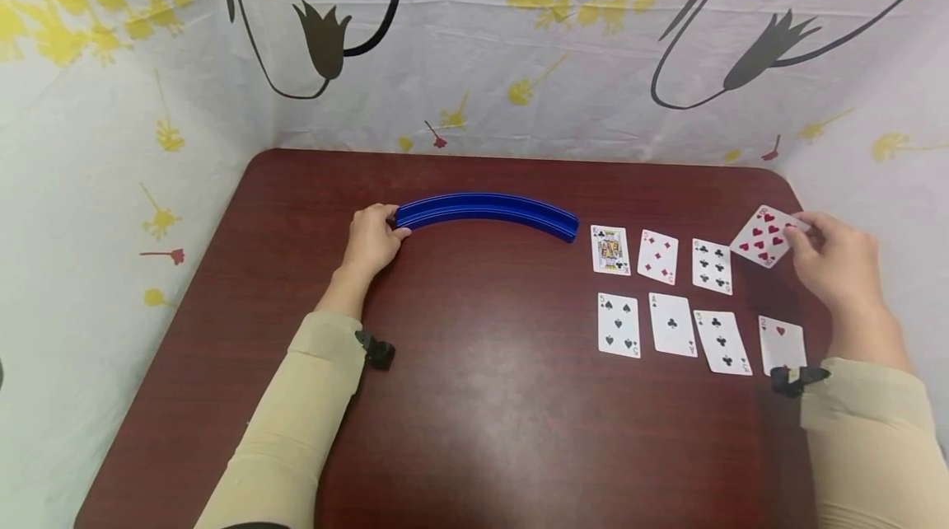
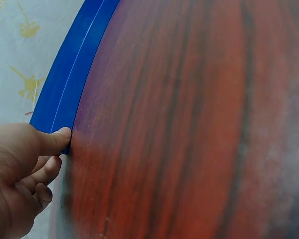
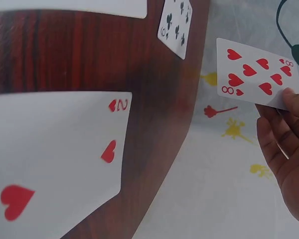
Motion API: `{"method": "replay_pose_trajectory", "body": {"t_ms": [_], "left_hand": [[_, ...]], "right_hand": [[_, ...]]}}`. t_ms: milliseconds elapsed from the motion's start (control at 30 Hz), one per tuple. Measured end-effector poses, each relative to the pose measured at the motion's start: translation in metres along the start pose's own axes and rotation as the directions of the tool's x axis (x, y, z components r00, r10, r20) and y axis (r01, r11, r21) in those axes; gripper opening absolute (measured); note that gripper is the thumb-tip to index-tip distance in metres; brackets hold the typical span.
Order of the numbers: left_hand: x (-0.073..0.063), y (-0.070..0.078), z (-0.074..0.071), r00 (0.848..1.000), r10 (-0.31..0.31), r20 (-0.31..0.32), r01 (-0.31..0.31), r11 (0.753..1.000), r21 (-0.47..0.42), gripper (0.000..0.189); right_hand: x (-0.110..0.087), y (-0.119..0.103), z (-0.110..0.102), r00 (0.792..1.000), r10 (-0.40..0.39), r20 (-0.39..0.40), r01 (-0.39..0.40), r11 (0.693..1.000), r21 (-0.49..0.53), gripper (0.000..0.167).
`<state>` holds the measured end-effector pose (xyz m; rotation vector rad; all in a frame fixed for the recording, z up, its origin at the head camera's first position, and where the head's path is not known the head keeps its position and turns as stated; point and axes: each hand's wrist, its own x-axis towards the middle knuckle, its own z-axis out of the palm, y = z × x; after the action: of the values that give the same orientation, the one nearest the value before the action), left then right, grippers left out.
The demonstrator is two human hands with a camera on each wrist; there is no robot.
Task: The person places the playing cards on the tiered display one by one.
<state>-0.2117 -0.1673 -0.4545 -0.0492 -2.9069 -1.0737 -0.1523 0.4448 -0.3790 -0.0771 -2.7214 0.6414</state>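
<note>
At the table's far left, my left hand [image 1: 373,239] pinches the left end of a curved blue card holder [image 1: 482,205], a long grooved strip. In the left wrist view the thumb lies over the end of the blue strip [image 2: 74,64]. My right hand [image 1: 838,257] pinches an eight of hearts [image 1: 764,236] by its edge, tilted, at the right end of the upper card row. The right wrist view shows this eight of hearts [image 3: 254,69] face visible, with the thumb on its corner. Below the right hand lies a two of hearts [image 1: 782,341], partly covered by the wrist camera.
The upper row holds a king of clubs [image 1: 610,250], a five of diamonds [image 1: 657,257] and a six of clubs [image 1: 712,266]. Below lie a five of spades [image 1: 619,325], an ace of clubs [image 1: 672,325] and a three of clubs [image 1: 722,343]. Patterned cloth [image 1: 460,117] surrounds the brown table [image 1: 504,397].
</note>
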Motion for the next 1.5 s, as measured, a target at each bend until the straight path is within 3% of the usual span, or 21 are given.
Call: {"method": "replay_pose_trajectory", "body": {"t_ms": [433, 667, 1267, 1500], "left_hand": [[-0.001, 0.0, -0.001, 1.0, -0.012, -0.002, 0.012, 1.0, -0.003, 0.04], [0.0, -0.001, 0.0, 1.0, -0.012, -0.023, 0.012, 1.0, 0.0, 0.04], [0.001, 0.002, -0.002, 1.0, 0.003, 0.003, -0.003, 1.0, 0.027, 0.026], [0.001, 0.002, -0.002, 1.0, -0.001, 0.009, 0.001, 1.0, 0.021, 0.031]], "right_hand": [[0.003, -0.012, 0.004, 1.0, -0.004, -0.009, 0.005, 0.999, 0.035, 0.03], [0.004, -0.017, 0.007, 1.0, -0.007, 0.004, 0.006, 0.993, 0.119, 0.032], [0.012, -0.049, 0.024, 0.997, -0.072, 0.0, 0.072, 0.995, 0.064, 0.028], [0.016, -0.06, 0.027, 0.998, -0.063, 0.017, 0.061, 0.994, 0.088, 0.03]]}}
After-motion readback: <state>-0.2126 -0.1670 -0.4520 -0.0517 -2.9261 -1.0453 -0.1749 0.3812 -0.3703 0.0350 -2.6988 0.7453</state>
